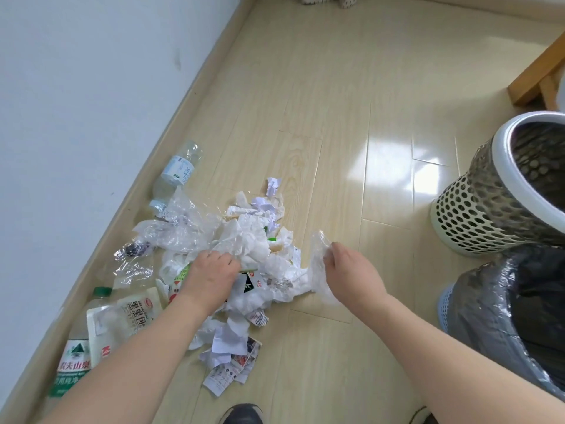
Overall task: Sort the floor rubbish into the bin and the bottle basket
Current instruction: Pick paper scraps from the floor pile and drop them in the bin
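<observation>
At the bottom edge of the frame the toes of two dark shoes [243, 414] stand on the pale wood floor [336, 117]. Just above them lie torn paper scraps [232, 359]. At lower left a green-capped water bottle [76, 347] lies along the skirting, with a white food pouch [122, 319] partly over it. In the middle, the left hand [211, 273] presses knuckles-up into the pile of crumpled tissue and wrappers [253, 240], fingers curled into it. The right hand [351, 267] pinches a clear plastic wrapper [318, 261] at the pile's right edge. At lower right stands a blue basket lined with a dark bag [519, 316]; just above it, a white perforated bin [489, 206], also lined. Further up left, clear plastic film [174, 228] and a second, clear bottle [179, 172] lie beside the wall. A wooden furniture leg [538, 75] shows at upper right.
</observation>
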`<state>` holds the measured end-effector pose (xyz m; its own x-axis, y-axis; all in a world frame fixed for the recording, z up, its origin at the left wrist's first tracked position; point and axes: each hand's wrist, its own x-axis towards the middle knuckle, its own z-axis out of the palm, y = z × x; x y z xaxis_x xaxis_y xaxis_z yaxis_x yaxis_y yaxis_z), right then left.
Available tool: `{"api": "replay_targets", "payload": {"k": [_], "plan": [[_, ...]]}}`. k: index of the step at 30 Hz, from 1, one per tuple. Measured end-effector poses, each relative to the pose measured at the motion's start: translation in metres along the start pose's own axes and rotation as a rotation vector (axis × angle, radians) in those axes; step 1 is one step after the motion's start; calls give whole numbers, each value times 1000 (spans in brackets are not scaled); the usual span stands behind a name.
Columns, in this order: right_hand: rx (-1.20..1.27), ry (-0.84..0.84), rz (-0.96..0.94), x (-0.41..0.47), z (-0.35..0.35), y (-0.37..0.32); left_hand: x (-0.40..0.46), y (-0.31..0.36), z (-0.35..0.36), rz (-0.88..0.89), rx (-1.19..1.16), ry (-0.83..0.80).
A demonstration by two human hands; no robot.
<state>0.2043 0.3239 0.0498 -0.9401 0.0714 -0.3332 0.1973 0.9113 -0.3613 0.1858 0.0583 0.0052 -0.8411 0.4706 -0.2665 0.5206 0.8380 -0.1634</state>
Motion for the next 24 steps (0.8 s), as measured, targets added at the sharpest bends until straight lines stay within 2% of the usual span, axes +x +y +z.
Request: {"api": "replay_targets", "payload": {"k": [3,5,7,10,15,20,24], "plan": [[133,50,-1,-9,-35,1,9,1,-36,-189,-193,57],[213,101,11,-19,-62,7,17,11,-70,-225,-403,132],[282,150,27,-29,-87,17,25,26,-106,-258,-658,135],[373,235,72,-53,-126,41,33,61,-164,-231,-923,87],[538,392,179,-88,-179,104,53,141,-248,-82,-1262,16],[685,537,264,-124,-214,187,76,244,-294,96,-1331,-50],[596,672,385,-143,-214,252,100,319,-294,165,-1241,-78]]}}
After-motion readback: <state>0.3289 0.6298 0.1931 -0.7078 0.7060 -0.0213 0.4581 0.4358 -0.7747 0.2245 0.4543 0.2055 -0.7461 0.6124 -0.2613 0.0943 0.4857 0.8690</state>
